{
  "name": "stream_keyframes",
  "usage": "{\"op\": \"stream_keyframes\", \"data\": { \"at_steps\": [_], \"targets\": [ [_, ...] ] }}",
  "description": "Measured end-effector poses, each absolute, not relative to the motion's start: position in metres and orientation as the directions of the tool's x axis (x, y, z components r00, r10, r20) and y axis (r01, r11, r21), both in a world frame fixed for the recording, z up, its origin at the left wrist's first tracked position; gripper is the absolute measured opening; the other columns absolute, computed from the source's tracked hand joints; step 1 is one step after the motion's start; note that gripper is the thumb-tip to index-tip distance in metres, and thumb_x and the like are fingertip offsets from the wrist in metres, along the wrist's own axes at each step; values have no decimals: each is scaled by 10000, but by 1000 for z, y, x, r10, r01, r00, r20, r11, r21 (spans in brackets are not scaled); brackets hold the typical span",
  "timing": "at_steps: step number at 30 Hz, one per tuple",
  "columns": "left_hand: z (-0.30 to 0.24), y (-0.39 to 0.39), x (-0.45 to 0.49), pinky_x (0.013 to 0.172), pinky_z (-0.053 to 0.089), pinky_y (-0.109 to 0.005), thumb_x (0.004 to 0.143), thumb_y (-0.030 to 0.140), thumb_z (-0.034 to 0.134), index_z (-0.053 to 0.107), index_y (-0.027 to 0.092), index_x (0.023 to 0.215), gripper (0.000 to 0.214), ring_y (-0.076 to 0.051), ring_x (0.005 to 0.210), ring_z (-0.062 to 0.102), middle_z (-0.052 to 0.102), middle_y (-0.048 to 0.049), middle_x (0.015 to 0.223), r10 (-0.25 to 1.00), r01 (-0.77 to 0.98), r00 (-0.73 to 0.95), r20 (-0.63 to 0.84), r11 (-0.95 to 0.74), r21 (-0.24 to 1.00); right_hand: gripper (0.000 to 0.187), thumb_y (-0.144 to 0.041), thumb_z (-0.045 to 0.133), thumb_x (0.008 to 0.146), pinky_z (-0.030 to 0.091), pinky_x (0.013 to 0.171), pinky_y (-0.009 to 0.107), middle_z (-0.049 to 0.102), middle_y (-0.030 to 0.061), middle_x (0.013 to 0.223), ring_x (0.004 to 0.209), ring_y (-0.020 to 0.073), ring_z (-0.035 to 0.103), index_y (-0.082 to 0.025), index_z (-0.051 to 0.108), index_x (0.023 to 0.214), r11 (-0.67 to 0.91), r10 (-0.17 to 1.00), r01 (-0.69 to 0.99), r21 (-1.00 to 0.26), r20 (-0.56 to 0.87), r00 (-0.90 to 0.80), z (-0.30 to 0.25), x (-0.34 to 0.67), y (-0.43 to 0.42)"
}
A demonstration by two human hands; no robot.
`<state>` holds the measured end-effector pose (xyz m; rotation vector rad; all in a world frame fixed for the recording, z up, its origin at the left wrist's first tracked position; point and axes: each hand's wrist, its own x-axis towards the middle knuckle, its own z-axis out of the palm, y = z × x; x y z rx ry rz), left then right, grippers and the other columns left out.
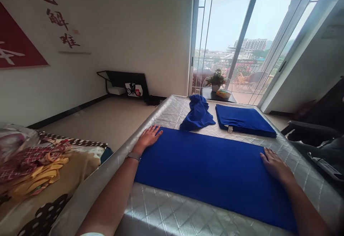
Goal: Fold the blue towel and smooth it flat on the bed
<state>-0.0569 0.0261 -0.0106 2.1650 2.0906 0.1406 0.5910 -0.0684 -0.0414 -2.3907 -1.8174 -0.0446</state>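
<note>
A blue cloth (209, 168) lies flat as a long rectangle across the mattress (161, 211). On its far left corner rests my left hand (148, 136), fingers stretched out and pointing away from me. My right hand (276, 165) lies flat on the cloth's right edge near the far corner, its fingers extended. Neither hand grips anything. Beyond the cloth, toward the window, a crumpled blue cloth (198, 114) sits at the left. To its right is a neatly folded blue stack (245, 119) with a white label (229, 129) at its front edge.
At the left, a second bed (80, 171) holds heaped clothes (40, 171). A potted plant (216, 80) stands on a small dark table (206, 94) by the sliding glass door. A black chair (314, 132) is close to the mattress's right side. A bag (133, 90) sits by the wall.
</note>
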Motion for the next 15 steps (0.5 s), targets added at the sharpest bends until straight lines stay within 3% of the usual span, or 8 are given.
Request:
{"op": "stream_keyframes", "data": {
  "at_steps": [5,9,12,15],
  "targets": [
    [-5,21,-50,1230,103,-471,986,705,99,224,242,1593,774,-252,1532,122,151,-61,1663,998,980,48,-31,-41,194,809,-533,98,948,199,1229,479,270,131,1634,1508,269,223,-39,288,1561,-277,953,954,-114,95,288,-39,598,-67],
    [-4,19,-49,1232,90,-464,983,705,93,239,238,1591,780,-252,1531,132,169,-65,1661,999,978,43,-28,-37,205,753,-439,115,958,199,1225,505,321,162,1606,1496,298,254,-7,355,1526,-308,944,950,-43,113,311,-19,574,-76],
    [-4,19,-46,1231,94,-467,992,684,89,248,233,1589,765,-256,1529,140,174,-63,1659,999,981,36,-13,-33,190,703,-375,114,973,178,1231,482,361,159,1587,1499,278,252,-12,402,1501,-195,963,981,8,193,190,1,522,-81],
    [-5,18,-43,1231,94,-475,992,679,91,248,228,1589,765,-261,1529,137,174,-66,1657,1000,984,26,2,-26,174,670,-362,125,993,183,1232,424,382,140,1578,1497,234,263,-33,388,1514,13,986,1000,-13,166,-11,16,443,-78]
  ]
}}
